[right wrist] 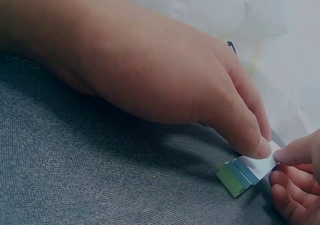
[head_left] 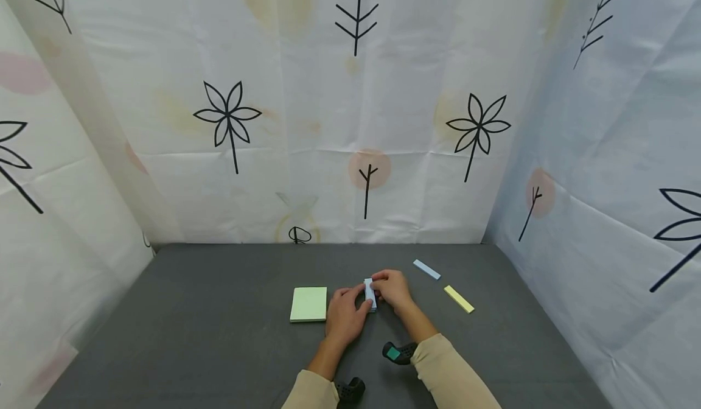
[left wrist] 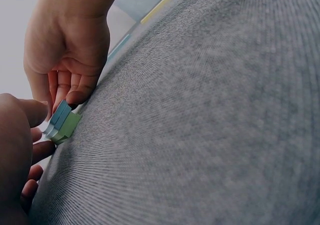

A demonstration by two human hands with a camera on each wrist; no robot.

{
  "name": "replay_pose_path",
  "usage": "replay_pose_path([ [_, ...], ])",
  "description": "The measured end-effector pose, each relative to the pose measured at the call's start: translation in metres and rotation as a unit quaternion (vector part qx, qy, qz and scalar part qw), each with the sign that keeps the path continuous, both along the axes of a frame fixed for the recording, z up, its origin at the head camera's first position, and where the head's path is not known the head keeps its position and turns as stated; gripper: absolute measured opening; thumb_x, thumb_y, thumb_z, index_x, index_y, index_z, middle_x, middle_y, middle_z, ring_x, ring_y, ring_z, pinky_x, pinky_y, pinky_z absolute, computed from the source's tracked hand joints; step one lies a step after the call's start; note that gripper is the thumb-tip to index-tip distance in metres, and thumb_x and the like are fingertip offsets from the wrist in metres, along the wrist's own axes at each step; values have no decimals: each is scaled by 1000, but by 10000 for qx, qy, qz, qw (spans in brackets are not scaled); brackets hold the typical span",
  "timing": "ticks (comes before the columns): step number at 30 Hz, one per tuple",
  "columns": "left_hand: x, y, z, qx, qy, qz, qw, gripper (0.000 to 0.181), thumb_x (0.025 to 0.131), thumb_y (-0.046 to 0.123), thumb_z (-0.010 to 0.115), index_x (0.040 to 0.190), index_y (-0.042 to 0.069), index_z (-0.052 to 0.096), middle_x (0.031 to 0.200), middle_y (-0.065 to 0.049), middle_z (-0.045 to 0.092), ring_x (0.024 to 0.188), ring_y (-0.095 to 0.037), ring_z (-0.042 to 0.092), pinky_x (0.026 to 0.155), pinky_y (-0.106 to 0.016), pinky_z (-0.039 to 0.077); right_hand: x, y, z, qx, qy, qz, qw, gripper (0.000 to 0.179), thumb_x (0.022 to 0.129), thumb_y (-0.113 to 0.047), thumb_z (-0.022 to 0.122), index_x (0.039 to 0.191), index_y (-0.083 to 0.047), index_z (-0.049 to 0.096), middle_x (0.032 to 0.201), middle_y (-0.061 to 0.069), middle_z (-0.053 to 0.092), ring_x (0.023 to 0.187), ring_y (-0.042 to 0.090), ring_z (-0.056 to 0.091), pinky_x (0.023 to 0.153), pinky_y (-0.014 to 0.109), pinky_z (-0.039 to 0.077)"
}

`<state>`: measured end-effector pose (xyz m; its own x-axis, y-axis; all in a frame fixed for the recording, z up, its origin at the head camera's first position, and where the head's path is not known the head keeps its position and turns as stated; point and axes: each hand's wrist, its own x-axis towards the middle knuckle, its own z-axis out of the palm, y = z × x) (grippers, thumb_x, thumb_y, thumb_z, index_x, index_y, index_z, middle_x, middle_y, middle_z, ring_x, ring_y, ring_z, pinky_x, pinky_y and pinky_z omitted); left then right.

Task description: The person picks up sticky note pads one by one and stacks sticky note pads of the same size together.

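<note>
A narrow stack of sticky-note pads [head_left: 370, 294] stands on the grey table between both hands. Its lower layer is green [right wrist: 231, 180] and its upper layers are light blue [left wrist: 60, 114]. My left hand [head_left: 345, 319] pinches the stack from the left, thumb near its close end and a finger at the far end. From the right, my right hand [head_left: 393, 288] holds the far part, its thumb [right wrist: 264, 149] on the pale top face. The right hand's other fingertips are partly hidden behind the stack. Beside the left hand lies a square pale-green sticky-note pad [head_left: 308, 304].
To the right of the hands lie a light-blue strip pad [head_left: 426, 269] and a yellow strip pad [head_left: 459, 299], both slanting. White patterned cloth [head_left: 306, 202] encloses the table [head_left: 219, 336] at the back and sides. Black devices [head_left: 400, 353] sit by both wrists.
</note>
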<state>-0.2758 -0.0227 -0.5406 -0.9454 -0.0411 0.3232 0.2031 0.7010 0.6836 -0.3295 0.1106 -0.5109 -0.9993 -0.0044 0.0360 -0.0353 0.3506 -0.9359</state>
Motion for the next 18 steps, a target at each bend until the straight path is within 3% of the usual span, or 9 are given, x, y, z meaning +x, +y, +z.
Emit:
replay_pose_path([
  [18, 1, 0, -1, -100, 69, 18, 9999, 42, 88, 35, 71, 126, 17, 67, 117, -11, 62, 109, -30, 56, 89, -50, 45, 2, -2, 2, 255, 31, -120, 9996, 9, 84, 1, 69, 92, 6, 71, 69, 4, 63, 55, 13, 56, 49, 27, 49],
])
